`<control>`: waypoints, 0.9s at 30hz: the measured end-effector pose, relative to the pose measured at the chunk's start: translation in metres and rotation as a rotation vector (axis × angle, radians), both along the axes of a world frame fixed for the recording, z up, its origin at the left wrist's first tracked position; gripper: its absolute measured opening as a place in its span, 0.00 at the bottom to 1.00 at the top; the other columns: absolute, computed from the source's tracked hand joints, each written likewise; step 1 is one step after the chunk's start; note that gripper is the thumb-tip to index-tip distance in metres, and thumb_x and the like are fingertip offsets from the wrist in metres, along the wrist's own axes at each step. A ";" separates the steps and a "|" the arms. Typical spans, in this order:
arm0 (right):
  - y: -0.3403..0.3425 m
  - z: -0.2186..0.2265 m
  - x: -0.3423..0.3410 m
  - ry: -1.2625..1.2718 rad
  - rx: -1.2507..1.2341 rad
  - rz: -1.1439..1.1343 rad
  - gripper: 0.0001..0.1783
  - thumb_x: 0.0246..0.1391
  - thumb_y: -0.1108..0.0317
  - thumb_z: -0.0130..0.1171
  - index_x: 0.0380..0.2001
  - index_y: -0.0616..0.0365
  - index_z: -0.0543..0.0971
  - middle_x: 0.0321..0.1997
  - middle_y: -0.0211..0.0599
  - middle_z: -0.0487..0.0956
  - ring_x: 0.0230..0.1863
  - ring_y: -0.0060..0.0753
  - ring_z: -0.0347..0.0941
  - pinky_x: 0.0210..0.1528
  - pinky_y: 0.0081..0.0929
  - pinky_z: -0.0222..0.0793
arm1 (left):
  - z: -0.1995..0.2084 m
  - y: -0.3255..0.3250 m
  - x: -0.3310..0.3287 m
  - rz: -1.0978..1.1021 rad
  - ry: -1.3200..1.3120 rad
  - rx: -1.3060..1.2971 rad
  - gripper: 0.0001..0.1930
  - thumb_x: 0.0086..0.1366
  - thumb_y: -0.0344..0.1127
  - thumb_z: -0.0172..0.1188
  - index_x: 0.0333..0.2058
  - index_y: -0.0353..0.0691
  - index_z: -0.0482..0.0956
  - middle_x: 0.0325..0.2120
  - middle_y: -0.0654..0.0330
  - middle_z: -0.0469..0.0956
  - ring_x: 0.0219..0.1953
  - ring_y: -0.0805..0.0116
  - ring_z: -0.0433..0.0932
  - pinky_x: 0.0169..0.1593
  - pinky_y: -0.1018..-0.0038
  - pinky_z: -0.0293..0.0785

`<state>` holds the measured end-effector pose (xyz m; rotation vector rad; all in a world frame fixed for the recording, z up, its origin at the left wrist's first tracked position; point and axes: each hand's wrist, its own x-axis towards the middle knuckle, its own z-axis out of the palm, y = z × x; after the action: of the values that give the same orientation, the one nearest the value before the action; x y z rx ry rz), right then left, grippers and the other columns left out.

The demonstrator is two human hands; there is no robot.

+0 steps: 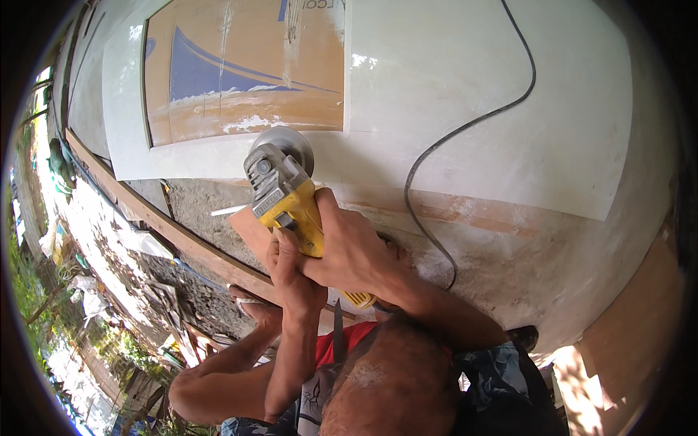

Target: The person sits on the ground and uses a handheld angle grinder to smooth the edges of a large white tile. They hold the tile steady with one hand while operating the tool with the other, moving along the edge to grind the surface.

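Observation:
A yellow and grey angle grinder (305, 200) is held in both of my hands. My right hand (352, 243) wraps round its body from the right. My left hand (297, 285) closes on it from below, its thumb near the dark switch. The grinder's round grey disc (304, 151) is over the front edge of a rectangular opening in a large white sheet (472, 87); whether it touches cannot be made out. Inside that opening shows brown cardboard (313, 112) with blue print and white dust streaks. Behind my hands the grinder's yellow rear end (358, 299) partly shows.
A dark cord (465, 125) curves across the sheet and down its right part. Dusty ground (502, 269) borders the sheet's near edge. A long wooden strip (182, 232) runs along the left, with scraps and greenery beyond. My sandalled foot (256, 309) is at lower left.

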<state>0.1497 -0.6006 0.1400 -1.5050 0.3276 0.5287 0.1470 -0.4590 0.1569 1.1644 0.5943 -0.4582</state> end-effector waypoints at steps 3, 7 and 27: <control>0.007 -0.004 -0.007 -0.040 -0.005 -0.028 0.43 0.54 0.58 0.76 0.61 0.68 0.62 0.42 0.72 0.84 0.46 0.79 0.84 0.48 0.61 0.81 | -0.005 0.006 -0.005 -0.017 -0.047 -0.023 0.25 0.85 0.48 0.58 0.65 0.31 0.74 0.57 0.54 0.84 0.56 0.65 0.85 0.62 0.66 0.81; 0.014 -0.003 -0.011 0.035 -0.072 -0.020 0.46 0.50 0.62 0.77 0.63 0.67 0.59 0.42 0.71 0.85 0.47 0.78 0.84 0.50 0.64 0.81 | -0.008 0.006 -0.009 -0.011 -0.048 -0.093 0.26 0.85 0.48 0.59 0.66 0.31 0.74 0.58 0.54 0.84 0.58 0.66 0.84 0.64 0.65 0.80; -0.057 0.027 0.001 0.141 -0.226 -0.308 0.36 0.52 0.77 0.71 0.64 0.64 0.71 0.51 0.41 0.84 0.49 0.32 0.85 0.50 0.32 0.83 | -0.033 -0.083 0.017 -0.133 0.148 -0.389 0.26 0.81 0.49 0.66 0.58 0.27 0.80 0.45 0.51 0.89 0.45 0.73 0.85 0.50 0.75 0.81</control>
<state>0.1506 -0.6573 0.1665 -1.5993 0.7359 0.3602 0.1644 -0.5423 0.1241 0.8048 0.5275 -0.7435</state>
